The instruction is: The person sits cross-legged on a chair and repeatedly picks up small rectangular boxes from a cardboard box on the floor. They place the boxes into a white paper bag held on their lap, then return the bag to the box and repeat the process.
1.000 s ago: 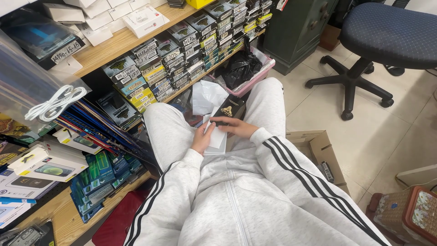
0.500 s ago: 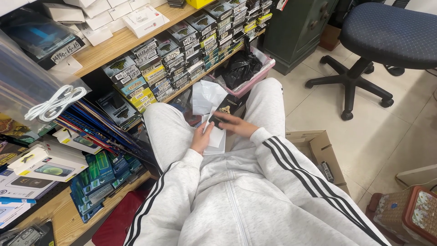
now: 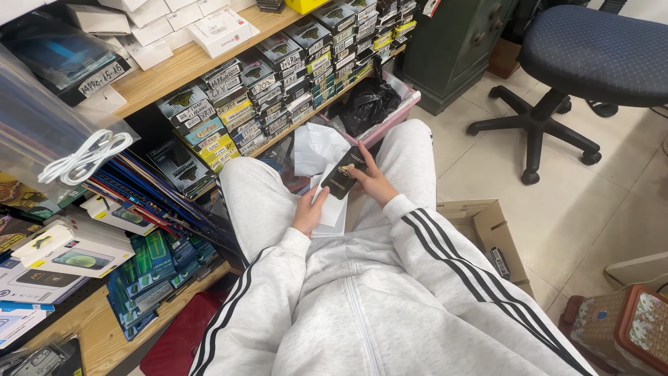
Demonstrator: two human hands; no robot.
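you are sitting with a dark flat packet (image 3: pixel 344 174) gripped in your right hand (image 3: pixel 376 182) fingers, over your lap at twelve o'clock; your left hand (image 3: pixel 308 211) is pinching white card sleeves (image 3: pixel 332 209) beneath, mid-way through pairing them, needing careful alignment

We see a glossy black packet (image 3: pixel 344 174), matt white paper (image 3: pixel 330 207), soft grey cloth trousers (image 3: pixel 254 198), upper-left bare wooden shelving (image 3: pixel 181 66).

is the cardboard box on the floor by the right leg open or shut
Open. The cardboard box has its top flaps folded outward, and a small dark item lies inside. The right sleeve hides its near end.
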